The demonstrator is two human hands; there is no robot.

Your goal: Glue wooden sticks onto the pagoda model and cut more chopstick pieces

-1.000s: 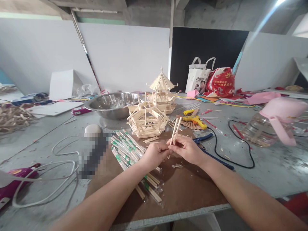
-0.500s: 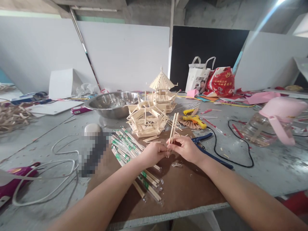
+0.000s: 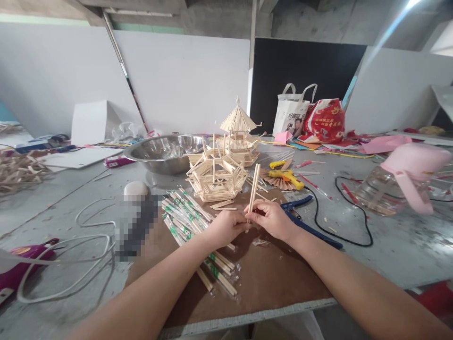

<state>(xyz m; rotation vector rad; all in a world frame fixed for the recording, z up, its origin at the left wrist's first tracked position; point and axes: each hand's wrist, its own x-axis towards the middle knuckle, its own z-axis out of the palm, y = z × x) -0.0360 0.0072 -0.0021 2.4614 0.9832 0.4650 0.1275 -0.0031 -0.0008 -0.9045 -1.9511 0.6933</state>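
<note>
A pair of wooden chopsticks (image 3: 254, 186) stands nearly upright between my two hands. My right hand (image 3: 271, 218) is closed on them, thumb and fingers pinching their lower part. Against their lower end, my left hand (image 3: 230, 226) is closed too, its fingertips partly hidden. Under and beside my left forearm lie several chopsticks in clear wrappers with green print (image 3: 187, 215). Just behind the hands sits a six-sided frame built of sticks (image 3: 217, 182). Farther back rises a stick pavilion (image 3: 239, 125) with a pointed roof. Blue-handled pliers (image 3: 311, 229) lie right of my right hand.
A brown board (image 3: 276, 278) covers the table's front edge. A steel basin (image 3: 159, 163) stands behind left. To the right are a yellow glue gun (image 3: 288, 178), its black cord, and a pink-lidded bottle (image 3: 385, 179). A white cable (image 3: 106, 241) loops at left.
The upper ends of the chopsticks have come closer together and tilt slightly less to the right. Both hands stay in nearly the same place.
</note>
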